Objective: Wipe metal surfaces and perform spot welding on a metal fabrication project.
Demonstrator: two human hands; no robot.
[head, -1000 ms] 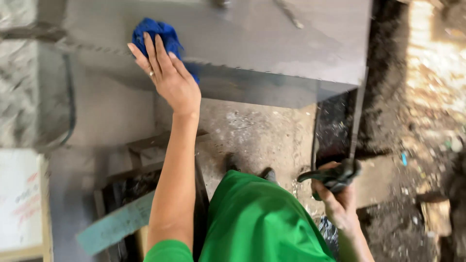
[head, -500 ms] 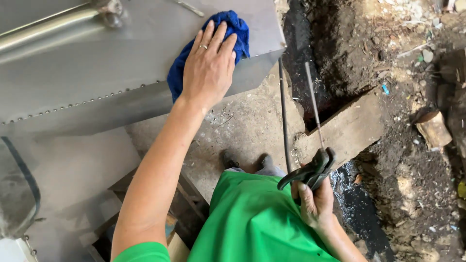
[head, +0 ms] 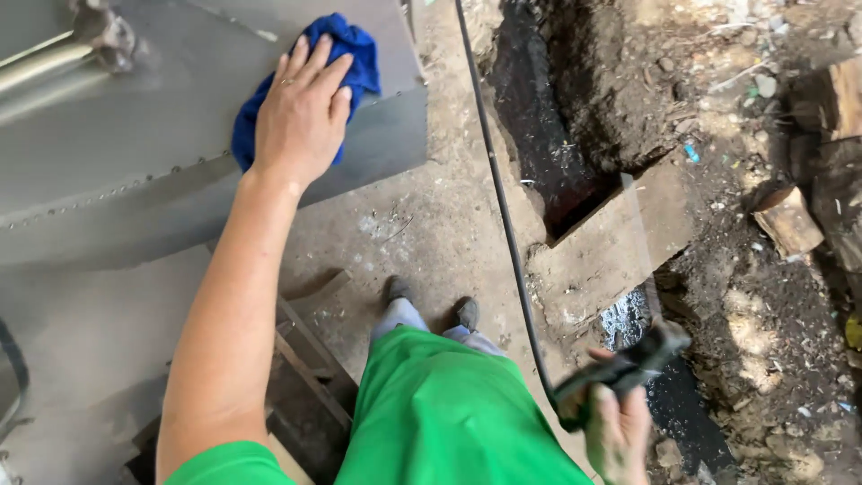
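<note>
Left hand (head: 301, 112) slid rightward, flat on blue cloth (head: 350, 45); right hand (head: 620, 431) grips blurred, perhaps pliers-like tool (head: 628, 364).

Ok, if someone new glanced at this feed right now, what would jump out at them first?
Probably the bright blue cloth under the left hand, pressed flat on the grey sheet-metal panel at upper left. Next, the green shirt filling the bottom centre. At lower right, the right hand grips a dark, blurred tool beside a muddy trench in the ground.
</note>
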